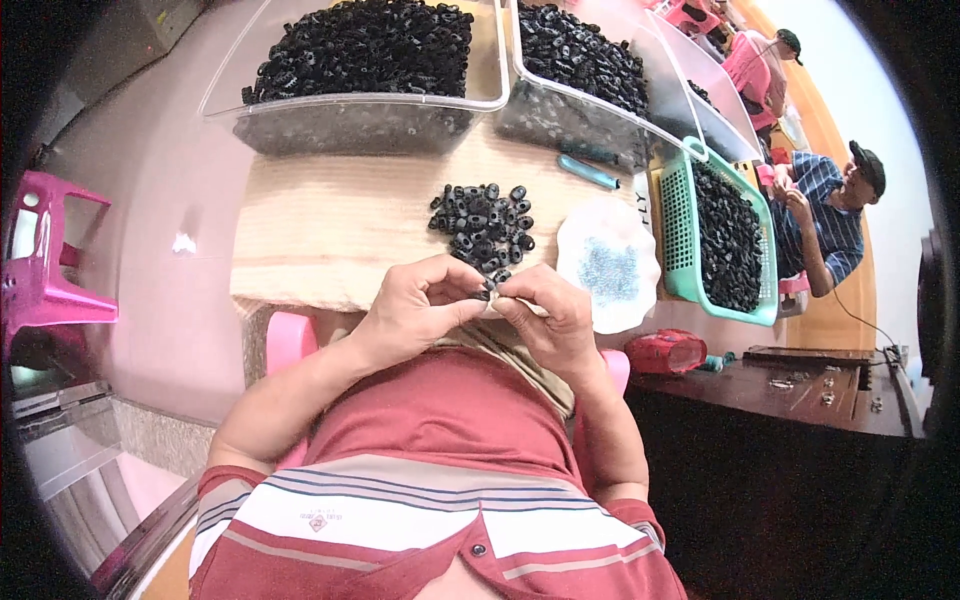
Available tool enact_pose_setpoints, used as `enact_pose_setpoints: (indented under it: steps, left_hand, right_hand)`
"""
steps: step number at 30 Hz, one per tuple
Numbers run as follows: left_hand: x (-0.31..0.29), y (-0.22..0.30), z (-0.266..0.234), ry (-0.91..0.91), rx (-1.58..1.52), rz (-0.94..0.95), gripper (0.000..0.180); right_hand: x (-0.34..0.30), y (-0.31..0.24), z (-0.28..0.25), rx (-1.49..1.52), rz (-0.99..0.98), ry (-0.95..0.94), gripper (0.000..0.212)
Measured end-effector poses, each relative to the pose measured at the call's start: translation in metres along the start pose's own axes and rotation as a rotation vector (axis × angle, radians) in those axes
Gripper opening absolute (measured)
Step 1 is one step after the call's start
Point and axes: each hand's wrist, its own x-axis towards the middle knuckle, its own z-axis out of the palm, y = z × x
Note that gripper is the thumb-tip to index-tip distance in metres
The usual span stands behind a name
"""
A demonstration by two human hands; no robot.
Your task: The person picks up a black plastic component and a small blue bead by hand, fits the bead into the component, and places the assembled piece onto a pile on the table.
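My left hand (412, 308) and my right hand (556, 312) meet at the near edge of the cloth-covered table, in front of my body. Thumb and fingers of both are pinched on one small black cord lock (489, 286), mostly hidden by the fingertips. Just beyond them lies a loose heap of black cord locks (480, 225), small rounded plastic pieces with holes. Close to my right hand, a white scalloped plate (637, 240) holds many tiny bluish metallic-looking bits (608, 270), too small to make out.
Large clear bins (350, 100) of black pieces stand at the back. A green basket (680, 235) of them is on the right, near a blue tool-like object (588, 171). Pink stool (60, 255) at left; red container (665, 352) at right. Another person (825, 220) sits far right.
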Motion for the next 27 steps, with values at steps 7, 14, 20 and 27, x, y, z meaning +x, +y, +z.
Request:
enact_pose_setpoints:
  steps: [7,14,20,27]
  left_hand:
    - [0.000,0.000,-0.003,-0.033,0.173,0.046,0.020]
    - [0.000,0.001,-0.003,-0.065,0.168,0.025,0.019]
    - [0.001,0.004,-0.005,-0.060,0.047,-0.004,0.023]
    - [0.003,0.002,-0.011,0.108,-0.004,0.077,0.024]
  right_hand:
    - [-0.005,0.002,0.003,-0.027,0.034,-0.079,0.013]
    - [0.000,0.002,0.002,-0.022,-0.100,-0.090,0.021]
    - [-0.006,-0.004,0.009,-0.124,-0.124,-0.080,0.030]
    - [0.034,-0.005,-0.001,-0.154,-0.124,-0.083,0.021]
